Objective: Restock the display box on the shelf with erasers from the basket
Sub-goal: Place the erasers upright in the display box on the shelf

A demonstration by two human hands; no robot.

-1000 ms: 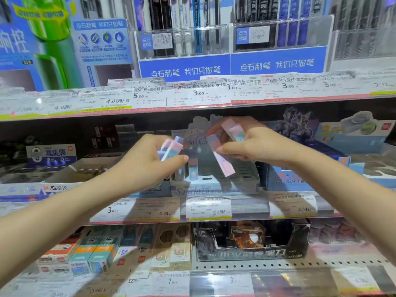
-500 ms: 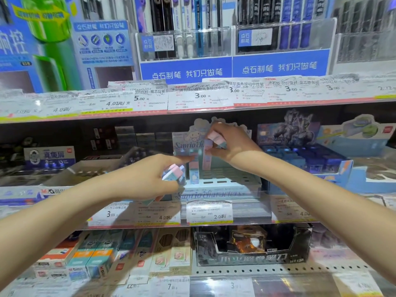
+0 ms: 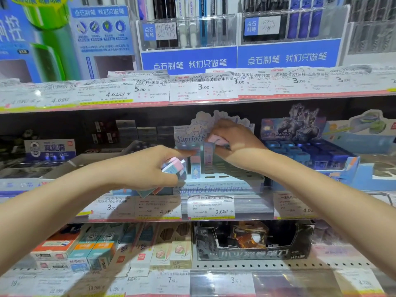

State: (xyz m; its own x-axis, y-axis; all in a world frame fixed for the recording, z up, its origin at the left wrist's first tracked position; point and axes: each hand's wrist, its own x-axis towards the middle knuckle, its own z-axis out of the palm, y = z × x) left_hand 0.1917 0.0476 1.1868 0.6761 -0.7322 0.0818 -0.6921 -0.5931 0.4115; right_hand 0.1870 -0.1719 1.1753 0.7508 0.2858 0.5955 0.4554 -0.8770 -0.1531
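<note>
A pale blue Sanrio display box (image 3: 222,185) stands on the middle shelf, with rows of slots and a cartoon header card. Two pastel erasers (image 3: 196,161) stand upright in its back left slots. My right hand (image 3: 233,142) reaches over the back of the box and is shut on a pink and blue eraser (image 3: 216,139), close to the standing ones. In front of the box's left corner, my left hand (image 3: 150,168) is shut on a small bunch of pink and blue erasers (image 3: 174,167). The basket is out of view.
A blue box of sharpeners (image 3: 308,155) sits right of the display box, and a grey cardboard tray (image 3: 70,166) left of it. Price tags line the shelf edge (image 3: 210,206). A pen rack (image 3: 237,56) stands on the shelf above; boxed stationery fills the shelf below.
My right hand has moved forward and down into the back of the box with its eraser. My left hand dropped slightly, still holding its bunch.
</note>
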